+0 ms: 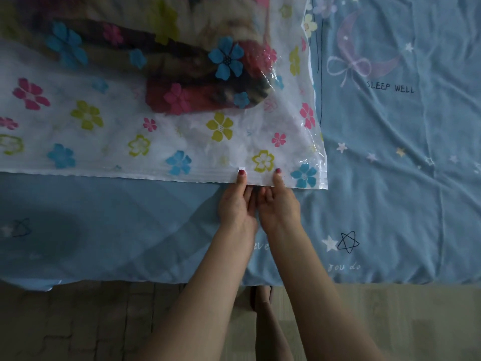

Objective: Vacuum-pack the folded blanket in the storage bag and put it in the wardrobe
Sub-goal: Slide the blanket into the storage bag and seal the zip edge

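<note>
From the head view, the bag [156,131] lies flat on the bed [390,204], its sealing edge running nine to three o'clock along the near side. The blanket [182,61] sits inside it, up at about eleven o'clock from the hands, well back from that edge.

Both hands meet at the seal, close to the bag's right corner. The left hand [238,201] has its thumb on top of the strip right at a small white clip [242,170], the fingers tucked under the edge, so its grip is a pinch on the seal. The right hand [279,201] does the same just beside it at three o'clock, thumb on top, fingers beneath. The two hands nearly touch each other.

The point that matters: the seal's long axis stretches far to nine o'clock from the grip, and only a short bit remains toward three before the corner [324,185]. I judge the closing has to travel along that line, and the long run is leftward, so the left hand is the nearer one for it.

Room is plentiful. The bed sheet is bare in front of the seal, and the bed's near edge [364,282] drops to the floor [78,321] at six o'clock. Whether the strip is already closed anywhere, I cannot tell.
</note>
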